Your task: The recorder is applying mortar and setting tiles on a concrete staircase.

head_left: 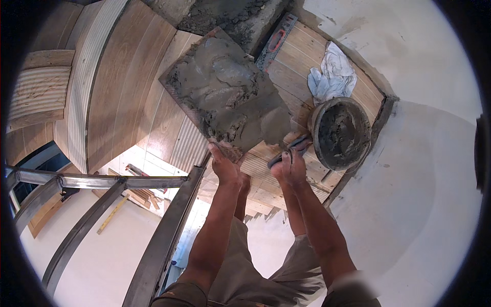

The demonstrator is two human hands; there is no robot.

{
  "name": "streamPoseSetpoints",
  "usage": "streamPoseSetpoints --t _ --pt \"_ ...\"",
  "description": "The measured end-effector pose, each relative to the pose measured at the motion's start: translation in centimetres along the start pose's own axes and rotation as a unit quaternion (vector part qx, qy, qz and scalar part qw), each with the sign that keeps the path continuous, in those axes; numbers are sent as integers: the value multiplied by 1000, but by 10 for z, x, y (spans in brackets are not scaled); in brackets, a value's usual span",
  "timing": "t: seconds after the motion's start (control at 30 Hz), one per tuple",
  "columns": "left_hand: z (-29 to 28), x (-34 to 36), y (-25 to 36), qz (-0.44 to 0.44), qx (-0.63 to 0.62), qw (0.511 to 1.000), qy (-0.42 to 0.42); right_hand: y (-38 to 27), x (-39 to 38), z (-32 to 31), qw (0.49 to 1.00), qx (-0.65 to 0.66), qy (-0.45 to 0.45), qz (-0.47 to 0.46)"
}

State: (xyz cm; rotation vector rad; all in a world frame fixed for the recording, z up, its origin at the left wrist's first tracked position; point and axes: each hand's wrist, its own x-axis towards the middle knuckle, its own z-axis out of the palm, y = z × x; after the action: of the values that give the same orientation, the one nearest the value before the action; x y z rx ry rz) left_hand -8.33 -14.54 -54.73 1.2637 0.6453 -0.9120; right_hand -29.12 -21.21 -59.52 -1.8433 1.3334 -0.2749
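A square tile (225,92), its upturned face coated with wet grey mortar, is tilted over wood-look stair treads. My left hand (224,165) grips the tile's near corner from below. My right hand (289,166) is closed on the dark handle of a trowel (279,128), whose mortar-covered blade lies on the tile's near right edge. Just right of the trowel stands a round bucket (358,115) with grey mortar inside.
A white rag (333,74) lies on the tread behind the bucket. A grey level with a red grip (276,41) rests next to a patch of raw mortar bed (225,18). A metal railing (158,240) runs at lower left. A white wall (424,179) curves at right.
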Motion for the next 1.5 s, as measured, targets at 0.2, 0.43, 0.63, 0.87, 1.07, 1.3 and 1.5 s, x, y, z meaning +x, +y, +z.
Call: streamPoseSetpoints --t 0.2,0.43,0.63,0.87,1.07,1.3,1.5 --pt "-11 1 9 8 3 1000 -14 18 -65 -53 984 -145 -101 29" --pt "-15 5 1 11 -6 999 -48 -13 -56 3 999 35 -20 -21" --pt "-29 14 10 4 -4 998 -66 -102 -38 32 992 127 6 -9" --pt "-32 19 8 -16 -52 993 -107 -65 -76 -31 963 -187 -135 -138" --pt "-29 11 15 -1 -62 995 -72 -125 -37 -93 961 -131 -239 -41" --pt "-32 11 15 -24 -45 994 -100 -293 96 -83 915 -238 -279 -168" --pt "-20 2 19 -13 -22 996 -90 -376 125 -39 855 -330 -320 -241"
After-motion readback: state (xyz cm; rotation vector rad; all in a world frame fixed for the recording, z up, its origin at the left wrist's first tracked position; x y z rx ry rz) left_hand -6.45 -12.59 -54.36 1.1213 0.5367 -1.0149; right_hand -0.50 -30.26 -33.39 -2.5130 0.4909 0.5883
